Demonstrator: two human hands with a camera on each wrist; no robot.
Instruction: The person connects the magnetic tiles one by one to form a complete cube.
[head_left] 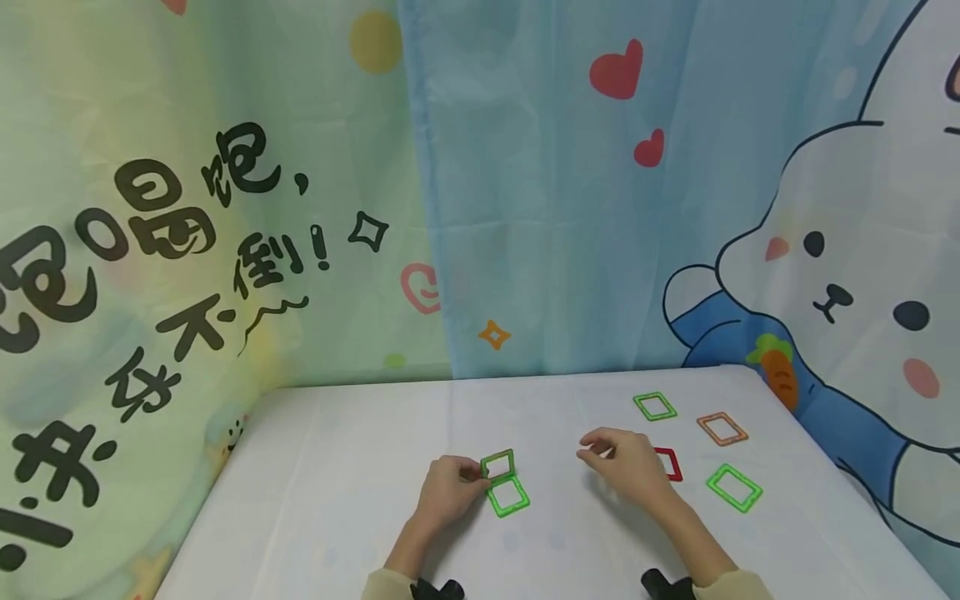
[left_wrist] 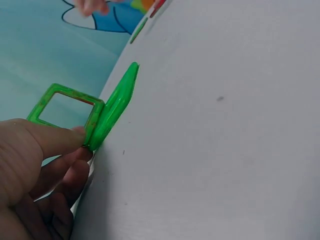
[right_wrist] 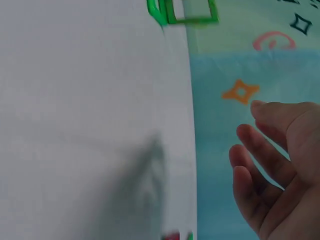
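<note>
My left hand (head_left: 448,492) pinches a green square frame tile (left_wrist: 75,93) between thumb and fingers, holding it upright. Along its lower edge it meets a second green square frame tile (left_wrist: 116,106), which lies on the white table just in front of the fingers. My right hand (head_left: 626,467) hovers over the table to the right, holding nothing, its fingers loosely bent and the thumb apart from them in the right wrist view. Behind that hand a red square frame tile (head_left: 677,465) lies partly hidden.
On the table's right side lie a green frame tile (head_left: 647,395) at the back, an orange one (head_left: 710,416) and another green one (head_left: 725,497). A printed curtain (head_left: 525,208) hangs behind the white table (head_left: 360,433).
</note>
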